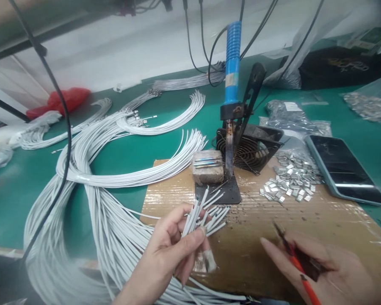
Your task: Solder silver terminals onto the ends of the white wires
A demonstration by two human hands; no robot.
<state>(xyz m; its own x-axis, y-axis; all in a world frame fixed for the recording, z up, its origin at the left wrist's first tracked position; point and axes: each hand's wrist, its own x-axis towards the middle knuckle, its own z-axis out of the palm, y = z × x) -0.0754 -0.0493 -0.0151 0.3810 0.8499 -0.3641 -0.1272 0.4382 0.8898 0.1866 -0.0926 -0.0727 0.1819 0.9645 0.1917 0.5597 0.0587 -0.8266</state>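
My left hand [169, 250] is closed around a bunch of white cables [192, 218]. Their cut ends fan out past my thumb, a few showing small coloured wire tips. My right hand [330, 267] grips red-handled pliers [295, 258] at the lower right; their narrow dark tip points up and left, slightly blurred. The pliers are apart from the cables, over the brown cardboard [241, 262]. Beyond my left hand stands a blue-handled soldering iron [232, 63], upright in its stand with the tip down, next to a stained block [208, 173] with thin metal pieces on top.
Long white cable bundles [114, 180] curve over the green mat [165, 146] on the left. Small metal connectors [288, 178] lie in a heap beside a phone [346, 169]. A black fan [250, 148] sits behind the iron. A dark cord [65, 127] hangs at the left.
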